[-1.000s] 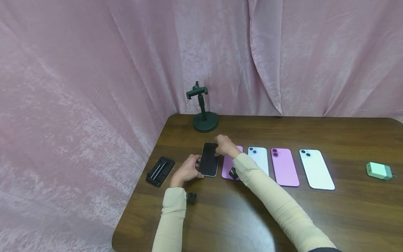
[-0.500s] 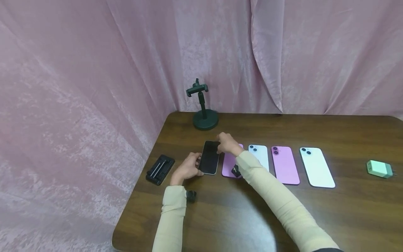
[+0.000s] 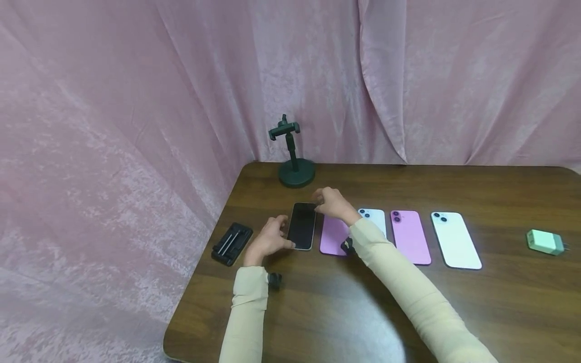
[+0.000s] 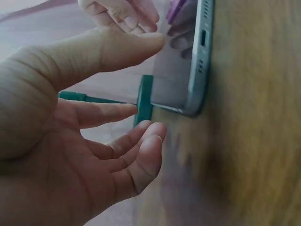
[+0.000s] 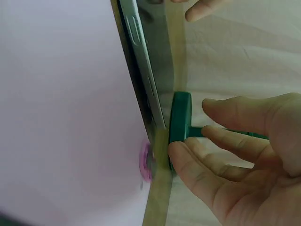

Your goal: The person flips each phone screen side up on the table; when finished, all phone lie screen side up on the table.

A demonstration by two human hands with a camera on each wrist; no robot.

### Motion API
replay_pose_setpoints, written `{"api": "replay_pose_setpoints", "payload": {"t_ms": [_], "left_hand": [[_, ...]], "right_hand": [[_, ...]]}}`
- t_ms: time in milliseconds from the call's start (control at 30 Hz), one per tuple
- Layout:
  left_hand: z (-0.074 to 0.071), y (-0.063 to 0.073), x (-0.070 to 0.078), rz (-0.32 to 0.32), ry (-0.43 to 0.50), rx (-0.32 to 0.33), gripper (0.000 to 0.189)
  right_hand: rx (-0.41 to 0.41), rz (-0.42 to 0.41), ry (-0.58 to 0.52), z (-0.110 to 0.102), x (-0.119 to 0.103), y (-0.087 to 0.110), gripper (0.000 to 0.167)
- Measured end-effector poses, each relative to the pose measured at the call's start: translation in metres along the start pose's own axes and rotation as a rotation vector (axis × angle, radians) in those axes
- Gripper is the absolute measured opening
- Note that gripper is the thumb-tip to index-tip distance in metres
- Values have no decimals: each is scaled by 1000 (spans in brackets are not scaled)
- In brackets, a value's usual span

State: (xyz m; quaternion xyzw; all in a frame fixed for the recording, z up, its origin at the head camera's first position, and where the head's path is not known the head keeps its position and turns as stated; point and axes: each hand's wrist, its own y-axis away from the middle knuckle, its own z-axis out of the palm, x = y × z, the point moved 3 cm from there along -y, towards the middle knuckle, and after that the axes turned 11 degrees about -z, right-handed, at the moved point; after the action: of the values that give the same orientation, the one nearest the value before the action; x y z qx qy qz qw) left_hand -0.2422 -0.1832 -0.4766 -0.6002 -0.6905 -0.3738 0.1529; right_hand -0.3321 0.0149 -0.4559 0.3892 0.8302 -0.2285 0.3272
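A phone point(image 3: 301, 226) lies on the table with its dark screen up, between the two hands. At its lower left edge is my left hand point(image 3: 271, 237), fingers spread and loosely bent. The left wrist view shows a gap between that hand point(image 4: 94, 127) and the phone's port end point(image 4: 202, 61). My right hand point(image 3: 337, 205) hovers by the phone's upper right corner, above a purple phone point(image 3: 333, 236) lying back up. In the right wrist view its thumb and fingers point(image 5: 197, 176) are apart and hold nothing; the dark-screened phone's side edge point(image 5: 138, 47) shows beyond.
Right of the hands lie a pale blue phone point(image 3: 378, 220), a second purple phone point(image 3: 410, 237) and a white phone point(image 3: 456, 241), then a green charger plug point(image 3: 542, 242). A black tool case point(image 3: 231, 244) lies left; a dark green phone stand point(image 3: 296, 174) stands behind.
My right hand has moved off the phone's right edge, slightly up and to the right. The left fingers have loosened from its left edge. The phone stays in its place.
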Motion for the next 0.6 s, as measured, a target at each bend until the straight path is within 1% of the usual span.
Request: {"api": "replay_pose_setpoints", "payload": {"t_ms": [133,333,467,600], "left_hand": [[1,0,13,32,2,10,80],[4,-1,35,69,-31,-13,79],[10,-5,49,92,-38,-42,78],[21,-7,62,126,-65,-70,78]], "right_hand": [[37,21,-31,-11,5,9,41],[55,20,2,-24,10,20,43],[76,24,13,-32,14,29,43],[79,44,14,-37,18,39,43]]}}
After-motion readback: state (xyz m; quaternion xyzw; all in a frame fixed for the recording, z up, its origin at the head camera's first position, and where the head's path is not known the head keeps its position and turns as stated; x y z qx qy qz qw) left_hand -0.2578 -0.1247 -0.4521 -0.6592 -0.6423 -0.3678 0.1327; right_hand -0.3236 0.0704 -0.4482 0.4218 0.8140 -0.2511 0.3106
